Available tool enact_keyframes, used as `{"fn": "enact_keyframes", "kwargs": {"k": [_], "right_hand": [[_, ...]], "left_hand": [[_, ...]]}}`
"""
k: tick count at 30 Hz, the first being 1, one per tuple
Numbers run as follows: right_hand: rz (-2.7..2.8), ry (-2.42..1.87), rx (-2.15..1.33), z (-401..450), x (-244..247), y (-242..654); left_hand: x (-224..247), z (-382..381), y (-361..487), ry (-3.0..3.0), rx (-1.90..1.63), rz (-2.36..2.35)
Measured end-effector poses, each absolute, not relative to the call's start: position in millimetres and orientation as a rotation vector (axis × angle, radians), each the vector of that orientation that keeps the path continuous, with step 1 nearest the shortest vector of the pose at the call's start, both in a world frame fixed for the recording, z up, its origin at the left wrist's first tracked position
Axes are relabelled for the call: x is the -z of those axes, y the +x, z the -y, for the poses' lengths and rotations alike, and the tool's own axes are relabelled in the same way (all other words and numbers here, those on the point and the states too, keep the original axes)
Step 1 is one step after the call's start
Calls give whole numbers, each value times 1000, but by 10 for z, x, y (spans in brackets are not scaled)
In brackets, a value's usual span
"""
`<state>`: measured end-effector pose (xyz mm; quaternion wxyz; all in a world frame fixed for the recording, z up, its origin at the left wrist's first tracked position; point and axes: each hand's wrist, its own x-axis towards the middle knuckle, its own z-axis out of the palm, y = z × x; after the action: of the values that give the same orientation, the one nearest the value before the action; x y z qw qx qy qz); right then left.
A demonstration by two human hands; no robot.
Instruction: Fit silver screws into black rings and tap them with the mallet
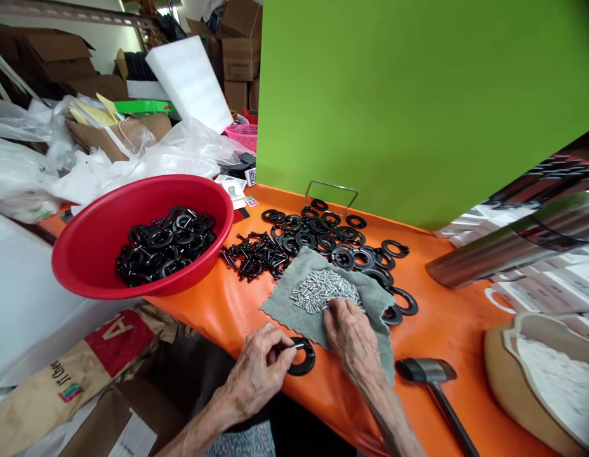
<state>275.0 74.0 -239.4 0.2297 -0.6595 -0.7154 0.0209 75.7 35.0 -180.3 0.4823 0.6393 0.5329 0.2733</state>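
My left hand [263,365] pinches a black ring [308,362] at its upper left, near the table's front edge; a small shiny metal piece shows at the fingertips. My right hand [349,330] reaches onto a grey-green cloth [285,298], its fingertips at the near edge of a pile of small silver pins [318,289]. Whether those fingertips grip a pin is too small to tell. Behind the cloth lie many black rings [325,242], with a heap of small black parts [259,254] to their left.
A red basin [85,254] holding black assembled parts stands at the left. Right of the cloth lies a hammer [440,381]. A metal cylinder [489,247] and a tan container [506,362] of white material are farther right. A green panel [394,95] rises behind.
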Motion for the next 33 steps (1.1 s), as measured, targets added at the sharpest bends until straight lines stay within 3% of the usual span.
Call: {"fn": "enact_keyframes", "kwargs": {"k": [13, 25, 29, 33], "right_hand": [[1855, -1727, -198, -640, 2294, 2868], [1778, -1681, -230, -331, 2236, 2863], [1725, -1547, -579, -71, 2043, 2592], [1260, -1371, -1056, 121, 2095, 2248]], "left_hand": [[1822, -377, 734, 1087, -716, -1105], [1798, -359, 802, 1091, -762, -1112], [1802, -308, 865, 1099, -834, -1132], [1826, -249, 931, 1008, -868, -1133]]}}
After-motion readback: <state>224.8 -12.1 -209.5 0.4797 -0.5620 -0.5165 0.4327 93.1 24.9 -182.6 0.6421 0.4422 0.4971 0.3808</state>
